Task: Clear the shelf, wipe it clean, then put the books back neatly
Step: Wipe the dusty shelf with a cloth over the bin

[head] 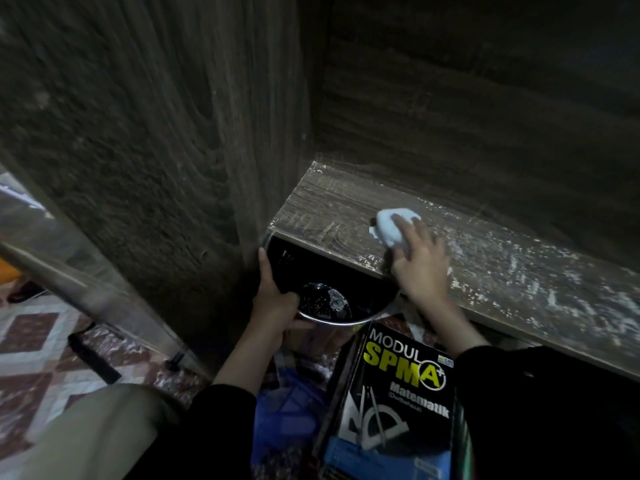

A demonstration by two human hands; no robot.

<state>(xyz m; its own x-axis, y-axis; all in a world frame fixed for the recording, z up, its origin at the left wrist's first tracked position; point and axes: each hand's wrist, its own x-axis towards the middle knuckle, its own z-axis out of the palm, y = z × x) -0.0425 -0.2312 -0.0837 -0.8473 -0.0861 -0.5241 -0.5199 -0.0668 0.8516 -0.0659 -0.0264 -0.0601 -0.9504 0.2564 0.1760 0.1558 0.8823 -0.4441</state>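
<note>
A dark wooden shelf board (502,271) runs from the middle to the right, bare of books and speckled with white dust. My right hand (419,261) presses a wad of white tissue (391,225) onto the board near its front edge. My left hand (277,299) grips the rim of a round metal bowl (332,292), held just under the shelf's front edge at its left end; white crumbs lie in the bowl's dark bottom. A black maths workbook (398,403) tops a stack of books below the shelf.
The cabinet's tall side panel (156,150) stands at the left. A patterned red and white mat (41,348) covers the floor, with a black flat object (93,358) lying on it. My knee in light trousers (97,431) is at the bottom left.
</note>
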